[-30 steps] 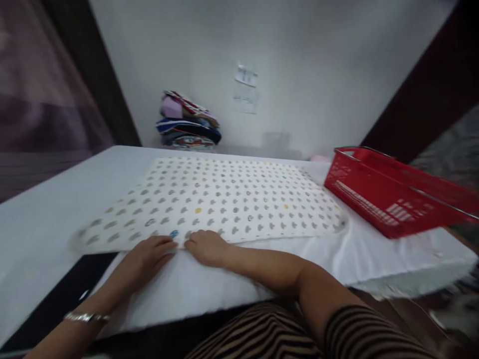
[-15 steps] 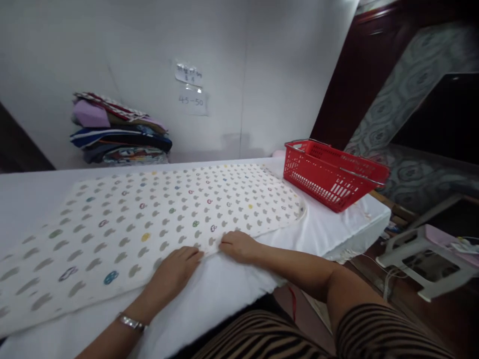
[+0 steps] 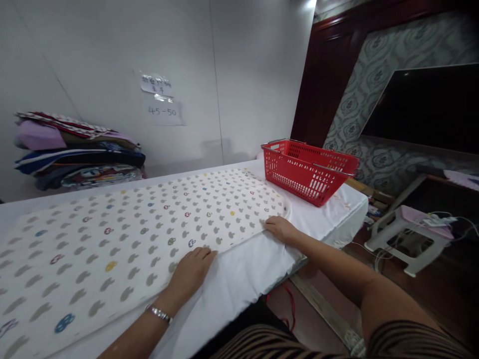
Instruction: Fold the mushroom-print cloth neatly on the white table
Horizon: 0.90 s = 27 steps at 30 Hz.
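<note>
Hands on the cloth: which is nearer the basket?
The right hand, by the rounded right corner of the mushroom-print cloth; the left hand, with a silver bracelet at its wrist, is farther along the edge from the red shopping basket.

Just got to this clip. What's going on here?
A person has both hands on the near edge of a mushroom-print cloth laid out on a white-covered table. The right hand is near the cloth's rounded right corner, and the left hand is farther left, apart from it. Beyond the right end of the cloth sits a red basket; a stack of folded fabric is by the wall.
</note>
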Each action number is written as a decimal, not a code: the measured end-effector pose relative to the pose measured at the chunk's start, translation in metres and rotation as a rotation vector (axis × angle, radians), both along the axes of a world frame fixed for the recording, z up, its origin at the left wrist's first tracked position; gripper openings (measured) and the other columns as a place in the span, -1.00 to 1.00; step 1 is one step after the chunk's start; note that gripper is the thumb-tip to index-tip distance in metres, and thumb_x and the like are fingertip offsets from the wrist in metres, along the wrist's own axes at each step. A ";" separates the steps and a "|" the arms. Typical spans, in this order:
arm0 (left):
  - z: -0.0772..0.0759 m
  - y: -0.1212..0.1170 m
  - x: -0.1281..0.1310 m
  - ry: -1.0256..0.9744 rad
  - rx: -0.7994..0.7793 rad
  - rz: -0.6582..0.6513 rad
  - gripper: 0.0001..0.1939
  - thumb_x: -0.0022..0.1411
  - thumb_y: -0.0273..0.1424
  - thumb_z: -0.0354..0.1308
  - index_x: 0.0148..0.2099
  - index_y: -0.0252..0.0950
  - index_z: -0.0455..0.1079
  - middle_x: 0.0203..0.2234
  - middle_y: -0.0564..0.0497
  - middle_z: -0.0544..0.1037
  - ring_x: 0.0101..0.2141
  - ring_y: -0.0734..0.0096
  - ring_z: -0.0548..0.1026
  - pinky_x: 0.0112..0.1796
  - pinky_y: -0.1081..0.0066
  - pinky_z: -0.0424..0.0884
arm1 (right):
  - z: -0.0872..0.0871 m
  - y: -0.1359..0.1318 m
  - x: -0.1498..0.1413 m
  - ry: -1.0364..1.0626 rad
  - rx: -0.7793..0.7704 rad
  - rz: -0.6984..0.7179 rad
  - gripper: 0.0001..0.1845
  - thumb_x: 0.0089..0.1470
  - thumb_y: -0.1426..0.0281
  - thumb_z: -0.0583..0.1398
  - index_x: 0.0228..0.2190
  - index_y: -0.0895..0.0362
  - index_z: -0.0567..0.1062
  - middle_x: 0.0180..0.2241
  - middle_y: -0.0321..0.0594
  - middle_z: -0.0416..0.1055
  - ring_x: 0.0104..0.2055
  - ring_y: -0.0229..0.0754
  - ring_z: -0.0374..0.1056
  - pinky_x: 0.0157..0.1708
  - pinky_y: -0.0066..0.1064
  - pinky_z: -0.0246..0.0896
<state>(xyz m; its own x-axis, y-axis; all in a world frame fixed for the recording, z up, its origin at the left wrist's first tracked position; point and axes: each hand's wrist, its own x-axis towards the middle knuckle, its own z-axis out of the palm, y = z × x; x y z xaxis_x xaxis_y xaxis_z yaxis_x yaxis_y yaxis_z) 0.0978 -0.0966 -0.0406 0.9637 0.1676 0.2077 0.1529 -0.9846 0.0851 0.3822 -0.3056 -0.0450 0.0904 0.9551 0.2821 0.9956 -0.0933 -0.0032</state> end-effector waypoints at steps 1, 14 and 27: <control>0.000 -0.001 0.002 0.007 -0.004 0.005 -0.72 0.21 -0.51 -0.06 -0.12 -0.18 0.41 -0.23 -0.02 0.48 -0.19 0.31 0.40 -0.21 0.34 0.31 | 0.000 -0.003 0.003 0.019 -0.008 -0.006 -0.69 0.23 0.42 -0.02 -0.25 0.19 0.51 -0.22 -0.08 0.44 -0.18 -0.19 0.30 -0.14 -0.34 0.13; -0.003 -0.008 0.011 -0.062 -0.031 0.067 -0.69 0.32 -0.39 -0.15 -0.17 -0.25 0.43 -0.28 -0.04 0.48 -0.23 0.32 0.37 -0.18 0.33 0.29 | 0.014 -0.006 0.018 0.181 -0.151 0.013 -0.70 0.18 0.43 0.01 -0.28 0.15 0.55 -0.18 -0.12 0.43 -0.12 -0.20 0.30 -0.12 -0.40 0.16; -0.009 -0.013 0.014 -0.031 0.283 0.031 -0.78 0.22 -0.60 -0.08 -0.29 -0.31 0.38 -0.34 -0.05 0.43 -0.27 0.31 0.34 -0.30 0.34 0.24 | 0.005 -0.004 0.007 -0.099 -0.133 -0.118 -0.74 0.19 0.45 0.00 -0.34 0.12 0.50 -0.26 -0.16 0.38 -0.19 -0.19 0.24 -0.31 -0.46 0.06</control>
